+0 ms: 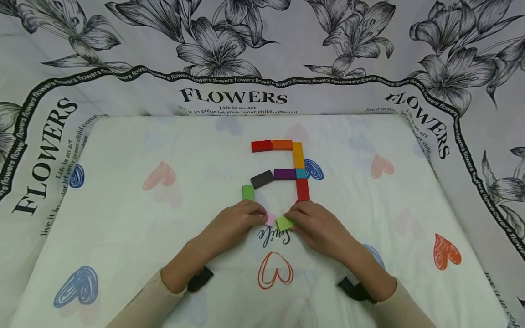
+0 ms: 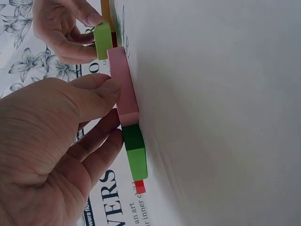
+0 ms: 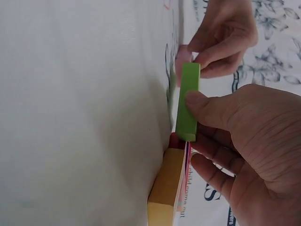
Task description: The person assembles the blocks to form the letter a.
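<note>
My left hand [image 1: 235,223] pinches a pink block [image 2: 123,89] between thumb and fingers. One end of it meets a green block [image 2: 136,157] in the left wrist view. Across from it, my right hand [image 1: 320,225] grips a lime green block [image 3: 188,101] by its sides, thumb on the near face. The two held blocks point toward each other, a small gap between them in the head view. Just beyond the right fingers lies a red block [image 1: 302,189]. A yellow block [image 3: 164,188] shows near the right hand in the right wrist view.
Farther up, a bent line of blocks runs through red [image 1: 261,146], orange [image 1: 282,145], yellow-orange [image 1: 298,155] and blue [image 1: 301,173]. A purple block [image 1: 285,174] and a tilted dark grey block [image 1: 262,179] branch left. A heart-patterned white cloth [image 1: 123,218] lies beneath everything.
</note>
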`<state>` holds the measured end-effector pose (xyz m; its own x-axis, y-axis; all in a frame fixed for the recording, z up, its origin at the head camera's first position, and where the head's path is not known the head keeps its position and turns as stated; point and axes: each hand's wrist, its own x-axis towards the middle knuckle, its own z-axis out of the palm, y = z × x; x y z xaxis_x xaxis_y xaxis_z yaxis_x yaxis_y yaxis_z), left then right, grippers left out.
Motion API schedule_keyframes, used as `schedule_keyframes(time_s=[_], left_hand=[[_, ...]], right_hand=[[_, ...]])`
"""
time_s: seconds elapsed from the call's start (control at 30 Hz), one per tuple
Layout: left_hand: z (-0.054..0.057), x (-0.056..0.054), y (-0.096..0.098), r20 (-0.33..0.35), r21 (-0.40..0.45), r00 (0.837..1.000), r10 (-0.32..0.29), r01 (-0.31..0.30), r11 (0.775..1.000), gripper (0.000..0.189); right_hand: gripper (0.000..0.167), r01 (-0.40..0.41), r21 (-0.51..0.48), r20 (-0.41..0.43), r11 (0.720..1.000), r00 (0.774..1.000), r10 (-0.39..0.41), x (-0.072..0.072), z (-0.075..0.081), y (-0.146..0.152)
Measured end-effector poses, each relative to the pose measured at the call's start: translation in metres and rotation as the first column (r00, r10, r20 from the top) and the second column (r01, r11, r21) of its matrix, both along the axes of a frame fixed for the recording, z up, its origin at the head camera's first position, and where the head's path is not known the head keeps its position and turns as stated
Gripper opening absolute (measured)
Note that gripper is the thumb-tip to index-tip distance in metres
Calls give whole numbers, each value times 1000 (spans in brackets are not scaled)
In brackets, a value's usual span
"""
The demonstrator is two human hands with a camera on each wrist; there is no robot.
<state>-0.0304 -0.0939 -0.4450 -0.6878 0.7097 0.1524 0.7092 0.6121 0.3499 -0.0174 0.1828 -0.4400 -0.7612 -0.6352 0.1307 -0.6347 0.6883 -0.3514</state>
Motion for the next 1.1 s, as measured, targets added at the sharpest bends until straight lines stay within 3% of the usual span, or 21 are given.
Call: schedule_keyframes(time_s=[1.1], left_hand=[[2,-1,-2,17,9,1000,-10,10,1000,30]], right_hand=[[40,-6,22,3,1000,1000,6,-1,-3,-4]])
